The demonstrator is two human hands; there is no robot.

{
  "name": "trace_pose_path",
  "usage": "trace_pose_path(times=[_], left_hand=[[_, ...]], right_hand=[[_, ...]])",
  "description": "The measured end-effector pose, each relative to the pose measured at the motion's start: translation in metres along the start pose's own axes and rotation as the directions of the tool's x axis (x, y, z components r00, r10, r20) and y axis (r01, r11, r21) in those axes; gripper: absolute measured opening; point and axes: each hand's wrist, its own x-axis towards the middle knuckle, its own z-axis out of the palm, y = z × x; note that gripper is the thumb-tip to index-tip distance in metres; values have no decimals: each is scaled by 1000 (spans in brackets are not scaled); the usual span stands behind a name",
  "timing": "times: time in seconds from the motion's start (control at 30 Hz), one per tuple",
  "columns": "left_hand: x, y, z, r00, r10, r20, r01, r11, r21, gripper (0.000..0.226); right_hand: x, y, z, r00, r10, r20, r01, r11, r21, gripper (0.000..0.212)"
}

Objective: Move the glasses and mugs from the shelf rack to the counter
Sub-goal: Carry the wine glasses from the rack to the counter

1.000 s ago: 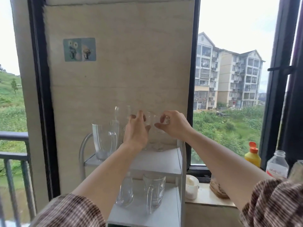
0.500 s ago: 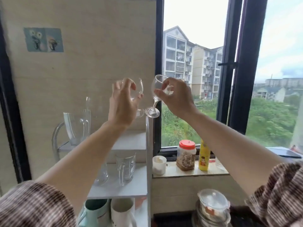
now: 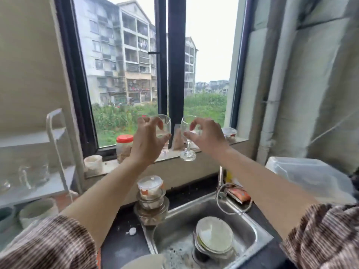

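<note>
My left hand (image 3: 147, 141) grips the bowl of a clear stemmed wine glass (image 3: 165, 126), held up in front of the window. My right hand (image 3: 206, 136) holds a second clear wine glass (image 3: 187, 140) by its bowl, its foot hanging above the window sill. Both glasses are in the air over the sink area. The white shelf rack (image 3: 58, 144) stands at the far left, with blurred clear mugs (image 3: 33, 173) on its middle shelf and ceramic mugs (image 3: 37, 210) below.
A steel sink (image 3: 174, 226) with stacked plates (image 3: 214, 237) lies below my hands, with a tap (image 3: 221, 183) behind. Stacked lidded containers (image 3: 150, 199) stand on the black counter (image 3: 120, 243). The sill holds a red-lidded jar (image 3: 124, 146) and a white cup (image 3: 93, 165). A plastic bin (image 3: 310, 177) sits right.
Both hands lifted the two wine glasses off the rack's top shelf and carried them right. The view swung from the rack to the sink and window.
</note>
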Motion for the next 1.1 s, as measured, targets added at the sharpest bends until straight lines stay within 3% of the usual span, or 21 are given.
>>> trace_pose_path(times=[0.2, 0.43, 0.57, 0.83, 1.1], left_hand=[[-79, 116, 105, 983, 39, 180, -11, 988, -155, 34], [-160, 249, 213, 930, 96, 354, 38, 935, -353, 73], [-193, 323, 268, 863, 171, 476, 55, 905, -423, 87], [-244, 466, 378, 718, 361, 595, 55, 823, -566, 71], [-281, 603, 503, 580, 505, 639, 95, 737, -670, 71]], right_hand=[[-100, 102, -109, 989, 145, 32, -140, 982, -124, 23], [-214, 194, -240, 938, 341, -57, -344, 908, -238, 22], [-270, 239, -310, 882, 457, -114, -470, 840, -270, 18], [-357, 324, -433, 738, 592, -323, -673, 674, -304, 23], [-413, 430, -547, 594, 626, -505, -802, 512, -309, 24]])
